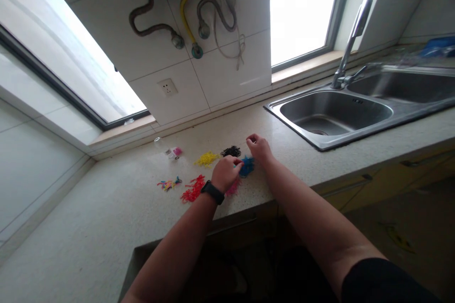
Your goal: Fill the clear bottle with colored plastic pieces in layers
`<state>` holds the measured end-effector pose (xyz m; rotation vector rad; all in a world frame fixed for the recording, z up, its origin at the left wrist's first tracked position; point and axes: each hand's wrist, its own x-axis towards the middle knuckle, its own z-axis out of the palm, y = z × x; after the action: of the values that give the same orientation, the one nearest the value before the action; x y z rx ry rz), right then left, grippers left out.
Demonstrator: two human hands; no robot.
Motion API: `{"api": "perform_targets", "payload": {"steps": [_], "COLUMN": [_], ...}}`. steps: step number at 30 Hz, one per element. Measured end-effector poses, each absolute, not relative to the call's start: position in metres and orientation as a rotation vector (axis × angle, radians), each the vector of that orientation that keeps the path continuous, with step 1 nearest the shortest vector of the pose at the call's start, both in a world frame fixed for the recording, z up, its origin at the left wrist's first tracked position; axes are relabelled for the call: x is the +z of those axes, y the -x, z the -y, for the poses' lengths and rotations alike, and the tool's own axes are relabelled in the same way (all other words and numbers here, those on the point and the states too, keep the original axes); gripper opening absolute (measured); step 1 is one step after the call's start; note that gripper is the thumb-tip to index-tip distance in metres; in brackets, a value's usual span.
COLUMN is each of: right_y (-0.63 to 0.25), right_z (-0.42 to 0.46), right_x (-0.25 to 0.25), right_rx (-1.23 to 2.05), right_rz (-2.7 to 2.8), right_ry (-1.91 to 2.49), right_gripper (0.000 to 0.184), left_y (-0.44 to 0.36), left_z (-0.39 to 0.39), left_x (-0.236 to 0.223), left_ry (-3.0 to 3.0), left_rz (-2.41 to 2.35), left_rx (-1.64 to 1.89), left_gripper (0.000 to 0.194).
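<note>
Blue pile (247, 167) btwn L & R hands (226, 173), on counter (142, 227).

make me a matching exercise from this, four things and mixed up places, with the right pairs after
Things
1. black watch
2. mixed-colour pile
3. faucet
4. wall socket

Places
A. on the counter, left of the red pile
B. on the tiled wall, between the two windows
C. on the wrist of the left hand
D. standing at the back of the sink

Right pairs: 1-C, 2-A, 3-D, 4-B
</note>
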<state>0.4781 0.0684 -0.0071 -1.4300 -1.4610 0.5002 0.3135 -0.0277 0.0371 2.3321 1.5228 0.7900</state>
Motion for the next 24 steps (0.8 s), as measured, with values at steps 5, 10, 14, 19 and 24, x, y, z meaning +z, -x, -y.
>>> {"api": "perform_targets", "payload": {"steps": [5,10,14,19,24], "right_y": [-0.481,-0.483,-0.483,-0.485,-0.488], "right_z": [-0.071,-0.072,-0.066,-0.056,-0.053], "right_x": [-0.007,-0.007,-0.003,0.002,0.006], "right_rx": [0.511,0.566,0.586,0.549,0.521], "right_rz": [1.459,1.582,1.731,1.878,1.996], "right_ry": [1.444,1.468,1.497,1.528,1.533], "right_gripper": [0.026,0.024,0.021,0.023,0.025], "left_y": [-0.309,-0.293,-0.297,-0.313,-0.324], "left_z": [0.016,0.016,0.018,0.017,0.015], "left_x": [0.030,0.030,0.035,0.041,0.046], "left_ry": [-2.515,-2.571,-2.545,-2.486,-2.402], "left_rz": [-1.542,-1.695,-1.697,-1.607,-1.461], "left_rx": [0.558,0.358,0.212,0.221,0.266], "left_gripper": [0.025,0.026,0.024,0.026,0.038]}}
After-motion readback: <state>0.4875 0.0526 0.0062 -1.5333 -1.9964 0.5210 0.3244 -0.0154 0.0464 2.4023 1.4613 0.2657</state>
